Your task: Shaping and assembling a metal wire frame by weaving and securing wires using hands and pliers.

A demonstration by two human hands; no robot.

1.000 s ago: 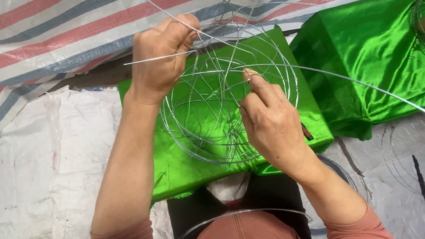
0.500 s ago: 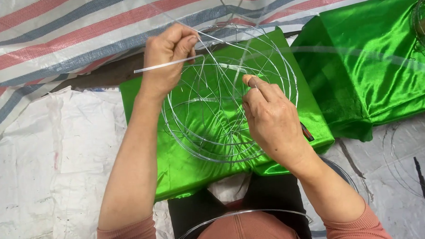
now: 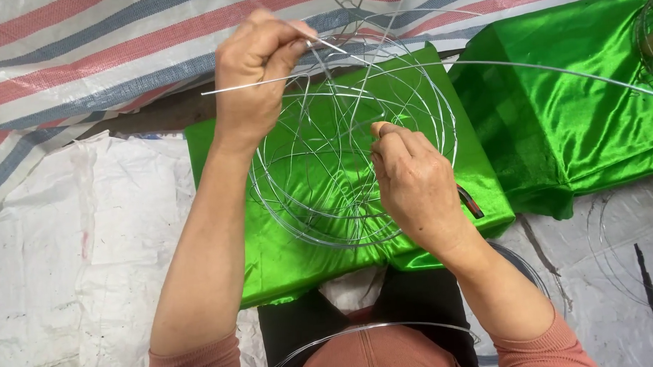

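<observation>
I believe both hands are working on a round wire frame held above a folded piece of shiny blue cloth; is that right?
Not quite: the head view shows the cloth is bright green, not blue. The rest holds: the left hand and right hand both work on the round wire frame above it.

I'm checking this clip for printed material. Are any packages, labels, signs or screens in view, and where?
None in view: only a wire frame held by the left hand and right hand, over folded green cloth and plain woven sheets.
</observation>
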